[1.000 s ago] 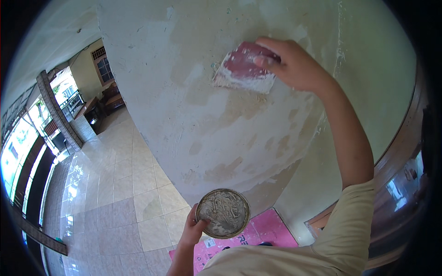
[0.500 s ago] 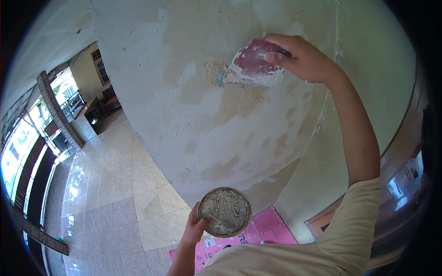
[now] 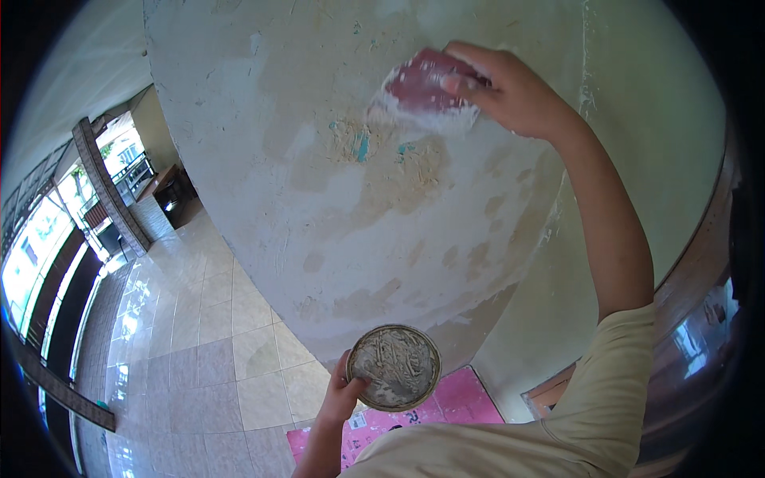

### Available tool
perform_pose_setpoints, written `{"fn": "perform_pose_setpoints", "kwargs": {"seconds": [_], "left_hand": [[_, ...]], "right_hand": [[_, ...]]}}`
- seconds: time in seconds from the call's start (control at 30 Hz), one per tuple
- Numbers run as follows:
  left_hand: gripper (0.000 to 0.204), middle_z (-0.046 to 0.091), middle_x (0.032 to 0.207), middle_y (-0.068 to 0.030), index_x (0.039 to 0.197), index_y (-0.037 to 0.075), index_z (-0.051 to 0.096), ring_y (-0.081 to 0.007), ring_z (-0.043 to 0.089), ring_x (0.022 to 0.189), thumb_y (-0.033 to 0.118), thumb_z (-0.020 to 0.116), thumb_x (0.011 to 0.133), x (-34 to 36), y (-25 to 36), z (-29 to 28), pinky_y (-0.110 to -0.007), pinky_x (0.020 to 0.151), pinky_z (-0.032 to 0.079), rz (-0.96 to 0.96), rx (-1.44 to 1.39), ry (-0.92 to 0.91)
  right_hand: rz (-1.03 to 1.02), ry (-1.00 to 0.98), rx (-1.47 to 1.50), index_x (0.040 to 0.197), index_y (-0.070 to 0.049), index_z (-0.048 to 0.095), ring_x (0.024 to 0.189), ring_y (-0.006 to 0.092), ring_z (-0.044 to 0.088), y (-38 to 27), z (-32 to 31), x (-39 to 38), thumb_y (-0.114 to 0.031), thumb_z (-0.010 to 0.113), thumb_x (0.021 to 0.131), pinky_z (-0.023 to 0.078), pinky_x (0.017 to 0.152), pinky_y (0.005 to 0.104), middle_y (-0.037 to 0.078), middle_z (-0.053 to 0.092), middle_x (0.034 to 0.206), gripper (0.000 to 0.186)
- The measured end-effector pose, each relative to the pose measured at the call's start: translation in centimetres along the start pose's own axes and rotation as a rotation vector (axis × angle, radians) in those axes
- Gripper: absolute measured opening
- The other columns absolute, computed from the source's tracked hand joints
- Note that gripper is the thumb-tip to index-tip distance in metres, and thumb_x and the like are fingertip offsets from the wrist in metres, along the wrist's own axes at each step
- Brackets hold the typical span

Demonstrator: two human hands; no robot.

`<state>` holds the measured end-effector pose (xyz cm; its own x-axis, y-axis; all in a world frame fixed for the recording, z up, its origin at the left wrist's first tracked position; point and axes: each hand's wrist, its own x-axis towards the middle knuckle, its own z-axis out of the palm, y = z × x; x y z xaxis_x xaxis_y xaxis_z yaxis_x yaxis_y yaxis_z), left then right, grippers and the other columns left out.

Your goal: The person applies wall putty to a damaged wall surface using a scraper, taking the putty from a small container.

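Note:
My right hand [image 3: 510, 89] grips a dark red putty scraper [image 3: 428, 82] whose lower edge is smeared with white putty. The scraper is up at the patchy wall [image 3: 319, 231], its edge blurred by motion. Just below and to its left, rough spots show bits of turquoise [image 3: 362, 146] on the wall. Low in front of me, my left hand [image 3: 343, 392] holds a round bowl [image 3: 434, 388] by its rim, thumb over the edge. Greyish-white putty [image 3: 396, 360] with a ridged surface fills the bowl.
A pink sheet [image 3: 466, 398] lies on the floor at the wall's foot. Glossy tiles [image 3: 215, 319] stretch off to the left, toward a pillar [image 3: 107, 183]. A second, greenish wall [image 3: 645, 159] meets the patchy one on the right, with a wooden frame [image 3: 697, 239] beyond.
The scraper in my right hand has moved up and slightly left, uncovering another turquoise spot on the wall. The bowl stays low in my left hand. The view has shifted a little.

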<state>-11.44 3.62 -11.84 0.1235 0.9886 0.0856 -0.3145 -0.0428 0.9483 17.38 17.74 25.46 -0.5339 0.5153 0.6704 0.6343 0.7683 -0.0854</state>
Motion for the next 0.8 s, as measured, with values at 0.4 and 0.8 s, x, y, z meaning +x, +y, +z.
{"fn": "perform_pose_setpoints", "kwargs": {"seconds": [0.4,0.8], "left_hand": [[0.05,0.059,0.11,-0.0053,0.125,-0.001,0.048,-0.0141,0.052,0.104,-0.003,0.052,0.075,-0.1,-0.1,0.0,-0.029,0.093,0.041,0.01,0.021,-0.013],[0.047,0.059,0.108,-0.0041,0.123,-0.001,0.049,-0.0127,0.052,0.102,-0.001,0.052,0.076,-0.1,0.5,0.6,-0.028,0.092,0.04,0.019,0.0,0.004]], "right_hand": [[-0.157,0.104,-0.157,0.109,-0.001,0.053,0.061,0.0158,0.045,0.8,3.3,0.7,-0.029,0.058,0.095,0.043,0.06,0.0297,0.01,0.056,0.073,0.032],[0.074,0.009,-0.04,0.11,-0.007,0.057,0.073,0.0325,0.059,-1.2,1.4,0.7,-0.03,0.057,0.094,0.046,0.069,0.0408,0.017,0.064,0.082,0.029]]}}
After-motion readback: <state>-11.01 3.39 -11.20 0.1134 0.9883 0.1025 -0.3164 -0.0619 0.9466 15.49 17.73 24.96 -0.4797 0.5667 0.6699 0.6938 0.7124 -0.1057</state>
